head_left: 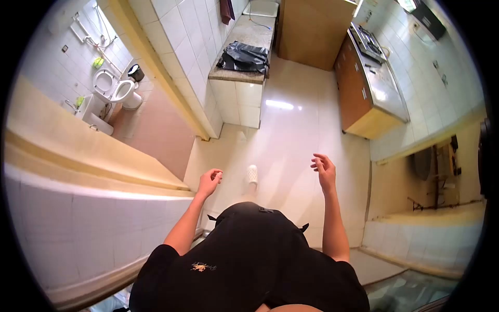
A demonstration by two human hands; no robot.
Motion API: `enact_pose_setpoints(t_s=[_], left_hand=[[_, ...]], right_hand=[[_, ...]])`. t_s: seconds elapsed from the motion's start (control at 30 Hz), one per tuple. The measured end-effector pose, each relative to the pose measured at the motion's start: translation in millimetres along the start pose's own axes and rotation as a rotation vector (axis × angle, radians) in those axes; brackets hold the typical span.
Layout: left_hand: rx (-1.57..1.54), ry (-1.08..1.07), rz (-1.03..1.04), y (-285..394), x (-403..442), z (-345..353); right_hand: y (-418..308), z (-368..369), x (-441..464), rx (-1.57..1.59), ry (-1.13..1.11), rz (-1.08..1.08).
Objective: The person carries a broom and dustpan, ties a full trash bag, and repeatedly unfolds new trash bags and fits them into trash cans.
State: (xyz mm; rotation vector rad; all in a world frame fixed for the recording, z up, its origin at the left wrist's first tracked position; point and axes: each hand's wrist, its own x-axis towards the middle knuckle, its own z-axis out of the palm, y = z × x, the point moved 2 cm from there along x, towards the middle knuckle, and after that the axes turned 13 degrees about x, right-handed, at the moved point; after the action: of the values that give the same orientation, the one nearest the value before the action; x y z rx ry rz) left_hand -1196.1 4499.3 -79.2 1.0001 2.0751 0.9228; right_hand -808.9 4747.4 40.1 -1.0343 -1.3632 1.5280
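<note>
The left hand (209,182) hangs out over the floor (286,151), fingers loosely curled with a gap toward the palm, and nothing shows in its grasp. The right hand (325,169) is held a little higher and wider, its fingers half bent and spread apart, likewise with nothing in them; both seem carried away from the body for balance, since one white shoe (252,173) shows out in front, as in a stride. Neither touches anything. Ahead, the black plastic bag (243,56) lies crumpled at the near end of the left worktop (253,32), close to its front edge and well apart from the hands; its slack folds suggest it was laid there simply because that end is easiest to reach. A white basin (261,8) sits at that worktop's far end, against the wall, probably to keep it out of the way. Across the floor, the stove (368,42) stands toward the far end of the right worktop (383,88), which presumably leaves the near corner for preparing things. A dark cloth (227,11) hangs by the tiled wall, perhaps to dry.
</note>
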Motion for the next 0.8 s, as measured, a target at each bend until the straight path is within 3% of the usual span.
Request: enact_pose_setpoints(t_s=[0.17, 0.27, 0.3, 0.4, 0.53, 0.8], left_hand=[[-0.157, 0.032, 0.073, 26.8, 184.3, 34.1], [0.098, 0.068, 0.188, 75.6, 299.7, 30.0], [0.203, 0.113, 0.255, 97.7, 331.6, 21.8], [0.135, 0.126, 0.245, 151.7, 433.8, 4.8], [0.141, 0.205, 0.222, 198.1, 557.4, 9.8], [0.254, 0.378, -0.011, 201.8, 675.1, 51.8]], right_hand=[[70.7, -32.3, 107.1, -0.042, 0.106, 0.139], [98.4, -53.5, 151.6, -0.048, 0.141, 0.277], [98.7, -48.4, 170.3, -0.050, 0.142, 0.306], [95.4, -59.3, 218.6, -0.042, 0.212, 0.363], [100.6, -77.1, 357.3, -0.042, 0.159, 0.370], [83.3, -86.7, 630.7, -0.036, -0.121, 0.316]])
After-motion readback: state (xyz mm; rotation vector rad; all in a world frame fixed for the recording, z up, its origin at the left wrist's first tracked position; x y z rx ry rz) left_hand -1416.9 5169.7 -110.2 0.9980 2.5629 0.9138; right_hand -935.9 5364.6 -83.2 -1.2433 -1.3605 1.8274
